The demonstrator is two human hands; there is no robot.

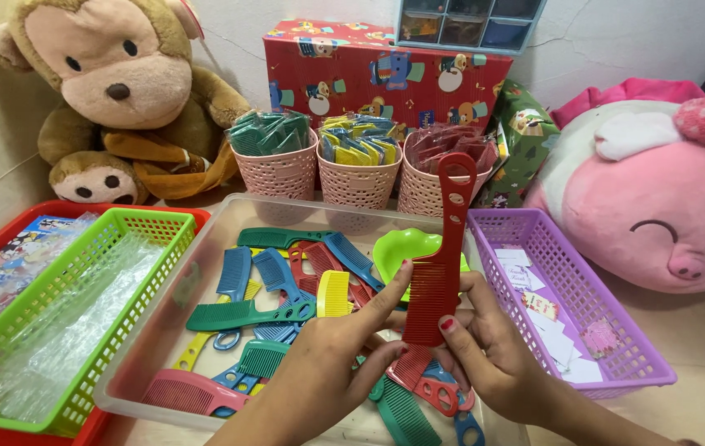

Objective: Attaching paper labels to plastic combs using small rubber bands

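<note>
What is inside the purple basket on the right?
The purple basket holds small white paper cards, some with coloured prints. Its near wall hides the pieces closest to it, and the prints are too small to make out.

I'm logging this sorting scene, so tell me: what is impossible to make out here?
All from the head view:
- Comb count in the clear plastic tub: combs overlap, and the left hand and right hand holding the red plastic comb cover some.
- Contents of the sachets in three pink woven baskets: too small.
- Small drawer unit: cut off by the top edge.
</note>
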